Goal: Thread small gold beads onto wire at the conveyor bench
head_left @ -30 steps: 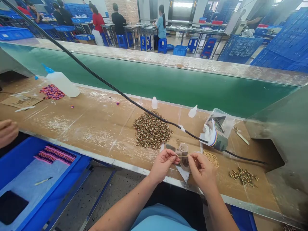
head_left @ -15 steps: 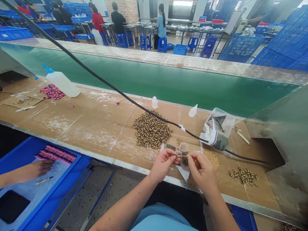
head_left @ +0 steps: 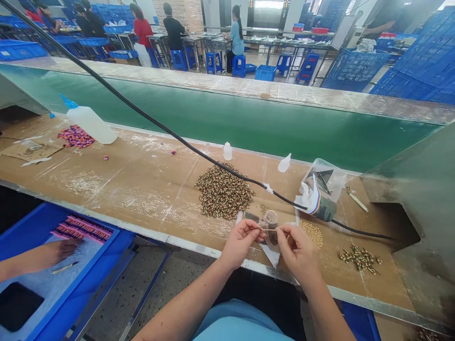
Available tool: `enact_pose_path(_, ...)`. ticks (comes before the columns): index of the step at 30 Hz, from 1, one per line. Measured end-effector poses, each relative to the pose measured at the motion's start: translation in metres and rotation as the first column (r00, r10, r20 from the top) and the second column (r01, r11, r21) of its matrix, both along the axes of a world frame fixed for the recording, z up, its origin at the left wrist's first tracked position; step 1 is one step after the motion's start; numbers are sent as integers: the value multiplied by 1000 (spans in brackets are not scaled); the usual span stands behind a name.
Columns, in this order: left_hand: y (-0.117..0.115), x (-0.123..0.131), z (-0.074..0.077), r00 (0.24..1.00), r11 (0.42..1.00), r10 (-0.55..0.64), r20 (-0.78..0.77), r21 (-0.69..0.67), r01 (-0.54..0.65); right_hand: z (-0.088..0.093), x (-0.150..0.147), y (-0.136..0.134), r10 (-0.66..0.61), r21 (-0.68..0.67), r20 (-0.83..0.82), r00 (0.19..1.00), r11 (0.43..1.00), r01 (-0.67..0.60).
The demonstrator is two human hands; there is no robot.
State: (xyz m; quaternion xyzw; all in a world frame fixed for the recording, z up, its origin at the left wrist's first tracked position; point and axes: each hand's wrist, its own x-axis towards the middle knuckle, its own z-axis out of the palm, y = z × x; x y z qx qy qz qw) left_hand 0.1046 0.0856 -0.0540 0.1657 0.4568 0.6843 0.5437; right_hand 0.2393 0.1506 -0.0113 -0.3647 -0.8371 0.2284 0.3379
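Moved: co-worker's bare hand (head_left: 60, 251) now beside pink beaded strips (head_left: 81, 228) on blue plastic tray (head_left: 121, 237).
Left hand (head_left: 241, 244): pinching thin gold wire (head_left: 266, 229).
Right hand (head_left: 296, 251): pinching same wire.

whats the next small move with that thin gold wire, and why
Probably keep the left hand pinching the thin gold wire and move the right hand to the small heap of gold beads beside it, since both hands are on the wire and that heap lies closest.
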Motion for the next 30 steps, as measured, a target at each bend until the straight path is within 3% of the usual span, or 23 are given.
enact_pose_path(6, 1, 0, 2, 1000, 1000, 1, 10, 2, -1, 2, 0, 2, -19, 15, -30, 999, 1000, 20)
enact_pose_path(13, 0, 0, 1, 1000, 1000, 3, -18, -8, -3, -2, -3, 11, -102, 192, 70, 992, 978, 87)
enact_pose_path(19, 0, 0, 0, 997, 1000, -1, -76, -30, -1, -12, 2, 5, -71, 143, 116, 991, 988, 54)
enact_pose_path(24, 0, 0, 1, 996, 998, -2, -91, -57, -3, -15, 38, -4, -155, 8, 90, 984, 988, 155)
enact_pose_path(28, 0, 1, 1, 996, 998, 7, -87, -54, -12, -24, 77, 0, -323, 13, 109, 940, 946, 324)
enact_pose_path(30, 0, 1, 1, 996, 999, 3, -86, -48, -8, -29, 90, 3, -347, 19, 133, 928, 937, 348)
